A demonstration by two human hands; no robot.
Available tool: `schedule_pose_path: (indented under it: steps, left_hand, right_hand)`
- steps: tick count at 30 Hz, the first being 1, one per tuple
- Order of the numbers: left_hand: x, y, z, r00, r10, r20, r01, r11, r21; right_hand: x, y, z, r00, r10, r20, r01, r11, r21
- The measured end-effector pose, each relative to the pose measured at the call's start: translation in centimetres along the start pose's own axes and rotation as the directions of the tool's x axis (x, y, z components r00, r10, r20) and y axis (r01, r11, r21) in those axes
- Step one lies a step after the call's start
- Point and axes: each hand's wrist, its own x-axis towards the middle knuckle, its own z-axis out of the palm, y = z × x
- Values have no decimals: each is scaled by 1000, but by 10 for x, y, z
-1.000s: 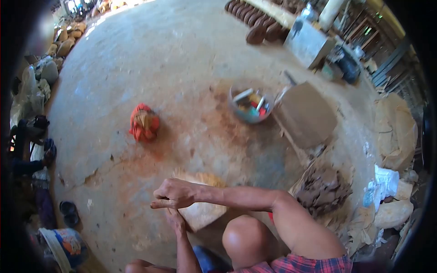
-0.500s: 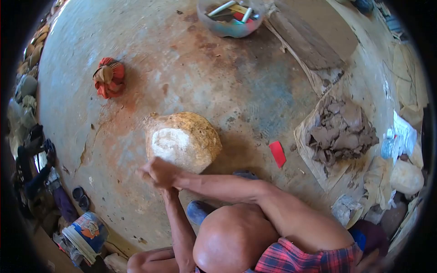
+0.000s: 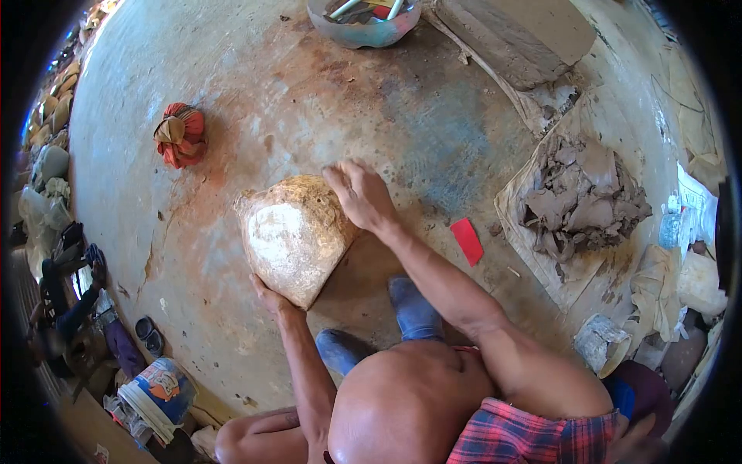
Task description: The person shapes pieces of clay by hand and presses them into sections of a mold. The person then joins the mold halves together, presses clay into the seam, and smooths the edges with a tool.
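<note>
A large rough block (image 3: 290, 240), yellow-brown with a chalky white face, stands tilted on the floor in front of me. My left hand (image 3: 272, 298) grips its lower left edge, the fingers partly hidden beneath it. Over the upper right edge is my right hand (image 3: 362, 197), its fingers bent and slightly smeared. Whether it touches the block or holds anything cannot be made out. To the right lies a flat red piece (image 3: 467, 241). A heap of grey-brown clay (image 3: 583, 203) sits beyond it on a cloth sheet (image 3: 514, 207).
A tied red-orange cloth bundle (image 3: 181, 136) lies at the left. At the far side are a bowl of tools (image 3: 363, 32) and a clay slab (image 3: 502, 39). A printed bucket (image 3: 161, 393) and dark sandals (image 3: 149, 336) are at the lower left. Another person (image 3: 71, 317) is at the left edge.
My hands have separated: the right moved up and right to the block's far edge, the left onto its lower left edge. The block has tipped, showing more of its white face.
</note>
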Motion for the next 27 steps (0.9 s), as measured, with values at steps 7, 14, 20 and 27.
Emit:
schedule_pose_path:
  steps: [7, 14, 20, 27]
  left_hand:
    - [-11, -17, 32, 999, -22, 36, 27, 987, -159]
    - [41, -6, 85, 983, 110, 150, -74, 971, -229]
    - [60, 8, 89, 983, 110, 149, -86, 984, -156]
    - [57, 8, 87, 987, 125, 104, -115, 988, -100]
  right_hand:
    - [34, 14, 4, 991, 6, 132, -28, 987, 160]
    - [102, 13, -4, 983, -55, 178, 7, 966, 258]
    - [23, 39, -43, 975, 65, 211, -98, 983, 153]
    - [-48, 60, 38, 790, -90, 607, -86, 963, 255]
